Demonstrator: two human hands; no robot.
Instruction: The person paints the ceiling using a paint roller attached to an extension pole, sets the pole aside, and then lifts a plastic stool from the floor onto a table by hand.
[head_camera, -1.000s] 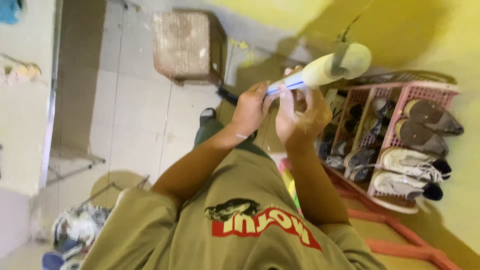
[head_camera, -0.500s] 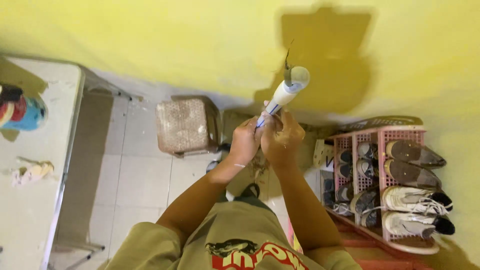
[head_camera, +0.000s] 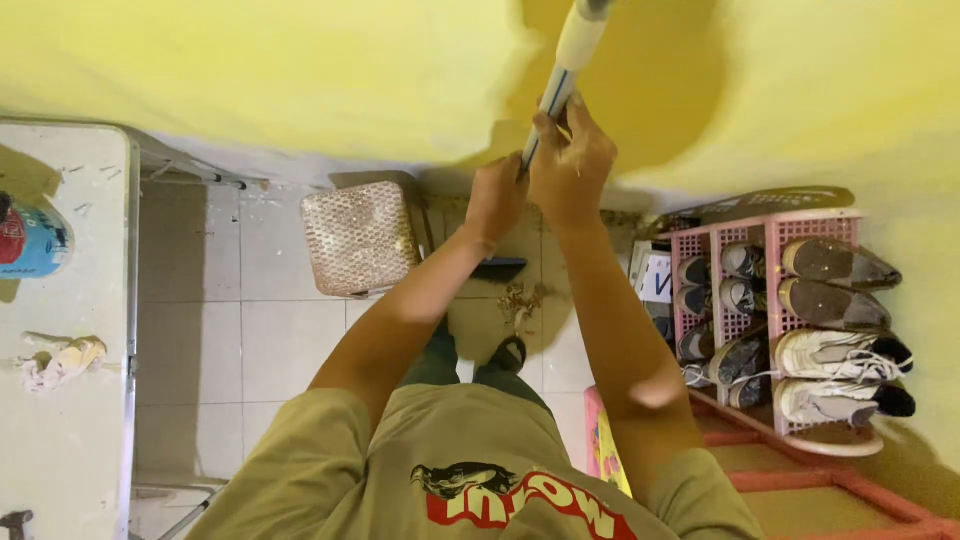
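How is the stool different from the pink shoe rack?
The stool is brownish with a woven, speckled top, while the shoe rack is pink plastic lattice. The stool's top is bare; the shoe rack is packed with shoes. The stool stands left of the person's raised hands, the left hand and right hand gripping a white pole; the shoe rack stands to their right. Both sit on the floor near the yellow wall.

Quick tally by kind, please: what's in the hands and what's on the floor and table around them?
Pole held in both hands: 1 (white pole, left hand, right hand)
Woven stool: 1
Pink shoe rack: 1
Table: 1
Rag on table: 1
Total: 5
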